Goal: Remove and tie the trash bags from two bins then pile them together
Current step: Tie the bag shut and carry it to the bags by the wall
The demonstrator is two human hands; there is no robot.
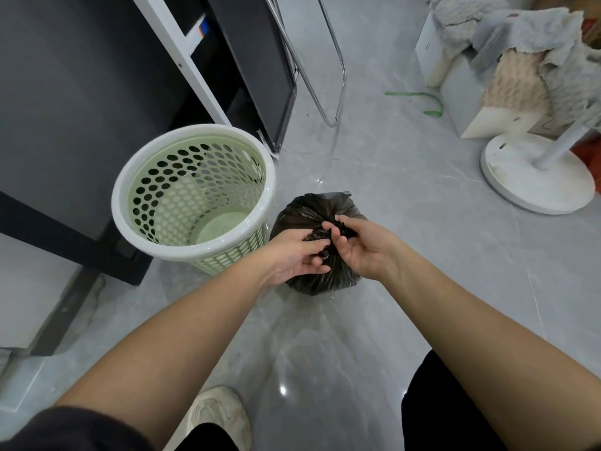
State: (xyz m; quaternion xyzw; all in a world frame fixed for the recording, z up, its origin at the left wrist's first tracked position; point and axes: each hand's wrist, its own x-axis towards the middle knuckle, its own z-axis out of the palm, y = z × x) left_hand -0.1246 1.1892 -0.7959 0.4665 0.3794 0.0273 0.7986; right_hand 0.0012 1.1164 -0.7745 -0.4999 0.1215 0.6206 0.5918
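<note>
A black trash bag (pixel 320 283) sits on the grey tiled floor (pixel 390 177), just to the right of a pale green perforated bin (pixel 201 130) with a white rim. The bag is full and rounded, and its mouth is gathered into a bunched neck at the top.

Both hands meet at that neck. The left hand (pixel 300 255) comes in from the left with its fingers curled, and its grip pinches a twisted strand of the black plastic. The right hand (pixel 361 245) comes in from the right. Its grip is closed on the other strand, with thumb and fingertips pressed around the plastic. The two hands are touching or nearly touching over the knot area. The fingers hide the knot itself, so I cannot tell how far it is tied.

The bin stands upright, and its bare green bottom and holed wall show inside. It stands against a dark cabinet (pixel 81 92).

Behind the bag, a chrome tube frame (pixel 338 76) rests on the floor beside a black panel (pixel 270 76). A green strap (pixel 429 99) lies loose near white boxes (pixel 461 92) draped with grey fluffy cloths (pixel 520 27). A round white stand base (pixel 536 177) sits well to the right of the bag. A pale shoe (pixel 221 415) shows at the bottom edge.
</note>
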